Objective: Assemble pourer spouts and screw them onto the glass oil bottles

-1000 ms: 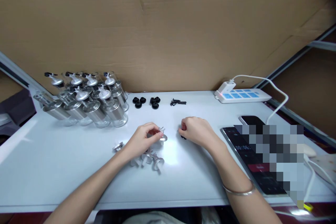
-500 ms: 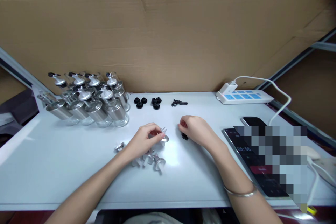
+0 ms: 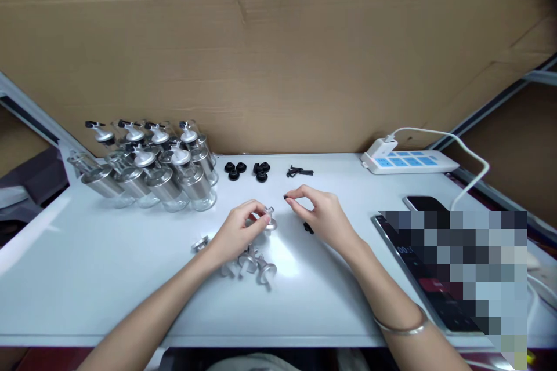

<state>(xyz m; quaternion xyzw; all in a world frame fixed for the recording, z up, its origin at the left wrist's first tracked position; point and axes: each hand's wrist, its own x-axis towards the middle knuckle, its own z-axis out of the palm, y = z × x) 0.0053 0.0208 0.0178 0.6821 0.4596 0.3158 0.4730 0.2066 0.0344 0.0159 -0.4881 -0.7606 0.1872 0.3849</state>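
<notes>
My left hand [image 3: 237, 232] holds a silver metal spout cap [image 3: 268, 222] just above the white table [image 3: 87, 278]. My right hand [image 3: 319, 214] is raised a little to its right, with thumb and forefinger pinched on a tiny black part [image 3: 286, 197]. A small black piece [image 3: 308, 228] lies on the table under that hand. Several more silver spout caps [image 3: 252, 264] lie beneath my left wrist, and one lone silver cap [image 3: 199, 243] lies to their left.
Several glass bottles with metal pourer tops [image 3: 156, 171] stand at the back left. Black rubber rings [image 3: 247, 170] and small black pins [image 3: 299, 172] lie near the cardboard wall [image 3: 278, 52]. A power strip [image 3: 407, 160] is back right; a phone [image 3: 424, 204] and tablet [image 3: 418, 266] lie at right.
My right hand has lifted off the table and moved left toward the cap, now pinching a tiny black part. My left hand has raised the silver cap slightly.
</notes>
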